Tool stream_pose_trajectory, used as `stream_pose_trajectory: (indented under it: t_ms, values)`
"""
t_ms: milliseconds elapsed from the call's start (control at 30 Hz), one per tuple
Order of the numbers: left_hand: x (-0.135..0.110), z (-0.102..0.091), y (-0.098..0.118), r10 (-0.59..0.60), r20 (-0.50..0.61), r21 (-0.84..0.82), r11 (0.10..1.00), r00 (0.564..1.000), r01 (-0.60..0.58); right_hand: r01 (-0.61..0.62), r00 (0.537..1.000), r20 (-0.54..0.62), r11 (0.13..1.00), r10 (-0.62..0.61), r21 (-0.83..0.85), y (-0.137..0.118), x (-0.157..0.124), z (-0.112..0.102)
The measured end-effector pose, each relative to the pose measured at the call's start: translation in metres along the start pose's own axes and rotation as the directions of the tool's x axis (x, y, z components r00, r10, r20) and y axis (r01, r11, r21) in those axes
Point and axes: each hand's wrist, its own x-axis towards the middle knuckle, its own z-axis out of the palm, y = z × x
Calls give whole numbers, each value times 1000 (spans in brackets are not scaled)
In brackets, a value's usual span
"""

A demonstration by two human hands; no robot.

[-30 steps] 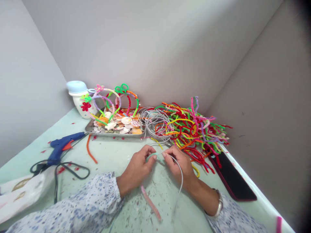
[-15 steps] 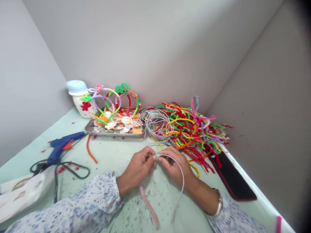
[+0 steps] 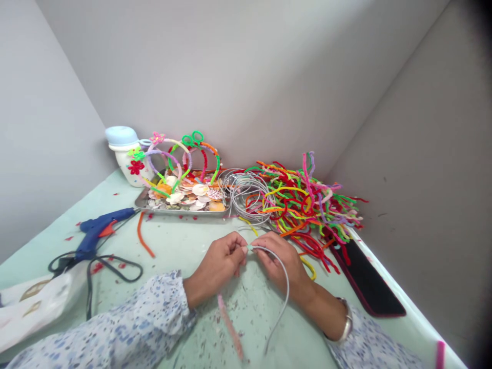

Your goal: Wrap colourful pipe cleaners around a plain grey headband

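My left hand [image 3: 217, 266] and my right hand [image 3: 282, 259] meet over the pale green table, fingertips pinched together. Between them sits the end of a thin grey wire headband [image 3: 283, 297], which curves down past my right wrist. A small pale green bit of pipe cleaner shows at that end, under my left fingertips. A pink pipe cleaner [image 3: 230, 328] trails down from under my left hand toward me. Both hands are closed.
A metal tray [image 3: 180, 207] of shells and decorated headbands stands behind, beside a white jar [image 3: 126, 159]. Bare wire headbands [image 3: 246, 197] and a heap of coloured pipe cleaners [image 3: 307, 205] lie to the right. A blue glue gun [image 3: 100, 230] and a phone [image 3: 365, 282] flank my hands.
The pale green pipe cleaner seen across my fingertips a second ago is now only a small tip at the headband's end. The pink strand has swung slightly left.
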Motion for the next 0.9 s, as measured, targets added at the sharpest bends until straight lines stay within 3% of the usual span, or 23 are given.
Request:
stream_pose_trajectory:
  t_ms: [400, 600, 700, 800, 900]
  values:
    - [3, -1, -2, -29, 35, -84, 996, 999, 32, 24, 1000, -11, 998, -25, -52, 0, -1, 0]
    - [2, 0, -2, 1, -17, -99, 995, 1000, -2, -134, 986, -94, 990, 136, 33, 2, 0, 4]
    - [2, -1, -2, 15, -61, -87, 996, 998, -21, -219, 970, -76, 967, 230, 132, -1, -1, 6]
    - [2, -1, -4, 41, -89, -72, 996, 995, -47, -247, 964, -46, 947, 261, 204, -4, -2, 6]
    - [2, 0, -4, 50, -82, -60, 997, 995, -55, -240, 959, -104, 948, 265, 208, -6, -2, 5]
